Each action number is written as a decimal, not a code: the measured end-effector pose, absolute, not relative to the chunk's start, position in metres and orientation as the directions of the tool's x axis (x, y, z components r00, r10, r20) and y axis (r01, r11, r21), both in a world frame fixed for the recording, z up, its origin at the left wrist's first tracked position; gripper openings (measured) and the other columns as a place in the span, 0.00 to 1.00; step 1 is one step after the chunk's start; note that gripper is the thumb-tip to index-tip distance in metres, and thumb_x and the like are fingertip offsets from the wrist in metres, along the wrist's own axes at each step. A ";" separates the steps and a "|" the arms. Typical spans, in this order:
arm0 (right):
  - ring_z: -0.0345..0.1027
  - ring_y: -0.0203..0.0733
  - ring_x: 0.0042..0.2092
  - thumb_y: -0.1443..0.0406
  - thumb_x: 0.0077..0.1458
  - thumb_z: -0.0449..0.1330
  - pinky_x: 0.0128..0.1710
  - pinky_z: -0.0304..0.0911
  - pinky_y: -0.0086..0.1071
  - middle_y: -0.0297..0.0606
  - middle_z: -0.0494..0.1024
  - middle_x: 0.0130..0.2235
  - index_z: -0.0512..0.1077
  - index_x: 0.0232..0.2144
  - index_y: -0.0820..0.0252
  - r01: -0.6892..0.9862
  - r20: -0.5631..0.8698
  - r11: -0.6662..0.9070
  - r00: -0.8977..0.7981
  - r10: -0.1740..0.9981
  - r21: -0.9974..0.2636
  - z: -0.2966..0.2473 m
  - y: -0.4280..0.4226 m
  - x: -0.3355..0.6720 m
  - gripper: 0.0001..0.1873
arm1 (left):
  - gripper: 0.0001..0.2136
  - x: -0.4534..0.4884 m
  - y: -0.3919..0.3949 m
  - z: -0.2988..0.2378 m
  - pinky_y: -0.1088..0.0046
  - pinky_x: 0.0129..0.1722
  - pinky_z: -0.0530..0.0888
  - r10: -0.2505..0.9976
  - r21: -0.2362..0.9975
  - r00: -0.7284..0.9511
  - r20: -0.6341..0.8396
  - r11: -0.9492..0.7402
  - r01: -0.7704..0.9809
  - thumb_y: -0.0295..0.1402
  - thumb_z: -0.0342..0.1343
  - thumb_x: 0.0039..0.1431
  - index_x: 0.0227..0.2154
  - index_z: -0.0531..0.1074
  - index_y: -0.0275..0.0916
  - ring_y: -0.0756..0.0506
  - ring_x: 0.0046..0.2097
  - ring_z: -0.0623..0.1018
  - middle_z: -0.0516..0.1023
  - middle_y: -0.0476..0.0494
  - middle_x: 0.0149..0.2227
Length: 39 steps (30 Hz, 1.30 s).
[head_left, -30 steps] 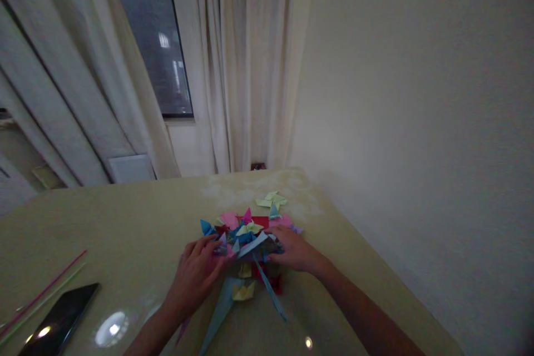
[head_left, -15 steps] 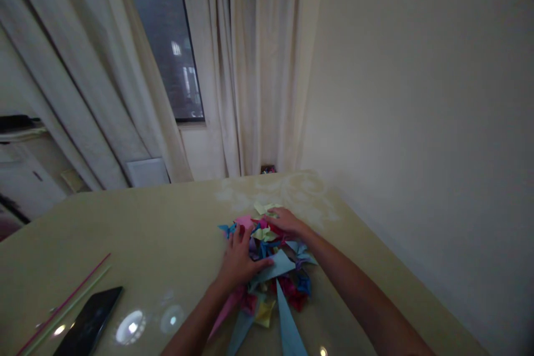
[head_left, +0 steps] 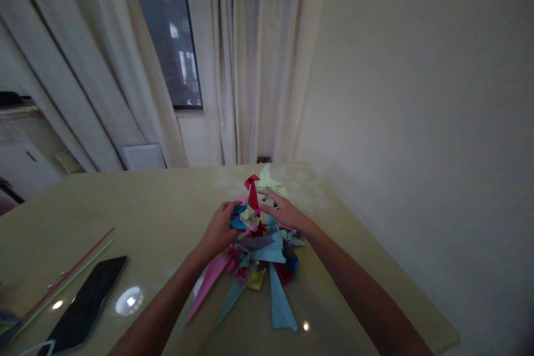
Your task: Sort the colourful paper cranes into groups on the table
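Note:
A loose heap of colourful origami pieces (head_left: 269, 250) lies on the table in front of me, some shaped like paper cranes. My left hand (head_left: 221, 228) curls from the left around a blue origami piece (head_left: 237, 219) at the heap's edge. From the right, my right hand (head_left: 286, 214) reaches over the heap with fingers stretched and apart. Close by its fingertips, a red origami crane (head_left: 252, 194) stands up above the others, and a pale green origami crane (head_left: 268, 181) is just behind. Whether the right fingers touch them is hard to tell.
At the left lie a black phone (head_left: 85, 303), a pink stick (head_left: 75, 267) and a pale green stick (head_left: 69, 283). The glossy table (head_left: 154, 211) meets a plain wall (head_left: 417, 122) on the right. Curtains (head_left: 267, 67) hang behind. Long blue and pink paper points stick out toward me.
My left hand has shifted left to the heap's edge. The red and pale green cranes now stand higher above the heap, and the top pieces have been rearranged. The camera view has shifted slightly.

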State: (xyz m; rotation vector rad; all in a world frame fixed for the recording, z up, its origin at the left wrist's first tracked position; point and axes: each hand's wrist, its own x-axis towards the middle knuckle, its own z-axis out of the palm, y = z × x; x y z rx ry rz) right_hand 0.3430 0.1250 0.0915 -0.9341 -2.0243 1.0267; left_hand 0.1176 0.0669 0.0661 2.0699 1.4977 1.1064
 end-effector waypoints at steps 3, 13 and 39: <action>0.76 0.51 0.53 0.50 0.62 0.65 0.54 0.71 0.45 0.45 0.75 0.63 0.68 0.66 0.49 0.395 0.154 0.385 -0.503 0.851 -0.834 0.096 0.099 0.382 0.34 | 0.23 0.093 0.037 0.053 0.51 0.61 0.73 0.946 0.601 0.123 0.301 -0.288 0.746 0.37 0.65 0.54 0.54 0.77 0.42 0.34 0.58 0.77 0.76 0.36 0.56; 0.63 0.65 0.67 0.42 0.44 0.72 0.68 0.57 0.56 0.55 0.71 0.64 0.68 0.67 0.61 0.648 0.078 0.161 -0.155 0.985 -0.745 0.016 0.076 0.435 0.53 | 0.50 0.113 -0.041 -0.002 0.39 0.67 0.62 0.997 0.497 -0.062 0.049 0.029 0.867 0.59 0.65 0.48 0.73 0.57 0.49 0.23 0.74 0.56 0.48 0.35 0.77; 0.50 0.67 0.72 0.47 0.51 0.72 0.70 0.47 0.59 0.50 0.67 0.67 0.71 0.62 0.54 0.546 0.198 0.212 -0.086 0.976 -0.810 0.020 0.171 0.372 0.40 | 0.39 0.022 -0.035 -0.025 0.27 0.62 0.62 0.962 0.514 -0.191 0.194 0.066 0.855 0.55 0.62 0.55 0.69 0.64 0.51 0.19 0.73 0.56 0.51 0.34 0.76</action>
